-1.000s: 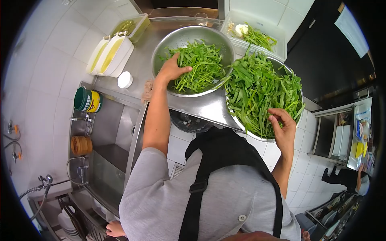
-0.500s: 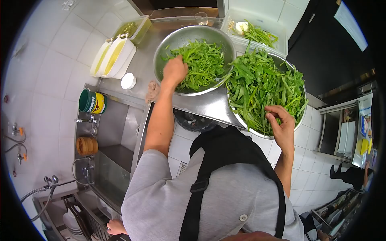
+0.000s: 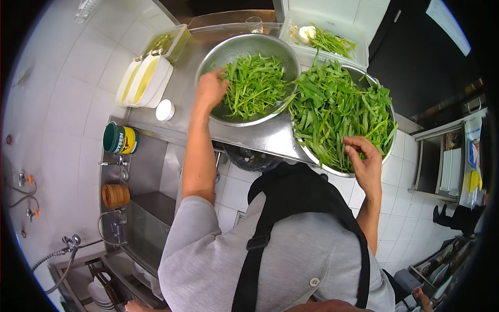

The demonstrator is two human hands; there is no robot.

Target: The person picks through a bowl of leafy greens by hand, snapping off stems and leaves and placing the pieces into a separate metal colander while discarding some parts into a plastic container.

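Note:
Long-leaved green vegetables with cut stems (image 3: 254, 86) lie in a steel bowl (image 3: 208, 60) on the counter. My left hand (image 3: 210, 91) is over that bowl's left rim, its fingers slightly bent and apart beside the greens, with nothing visible in them. To the right, a second steel bowl (image 3: 387, 96) is heaped with leafy greens (image 3: 338, 114), some hanging over its edge. At its near side, my right hand (image 3: 366, 158) has thumb and forefinger pinched at a leaf of the heap; its other fingers are curled.
A clear plastic tub (image 3: 364, 52) with trimmings stands behind the bowls, near a glass (image 3: 254, 24). Left are white containers (image 3: 150, 80), a small white cup (image 3: 165, 110) and a sink (image 3: 145, 223) with a green-yellow tin (image 3: 120, 139). Below the counter is a black-lined bin (image 3: 249, 158).
My left hand has drawn back leftward from the greens to the bowl's rim, and its fingers have loosened. My right hand stays in nearly the same place and pose.

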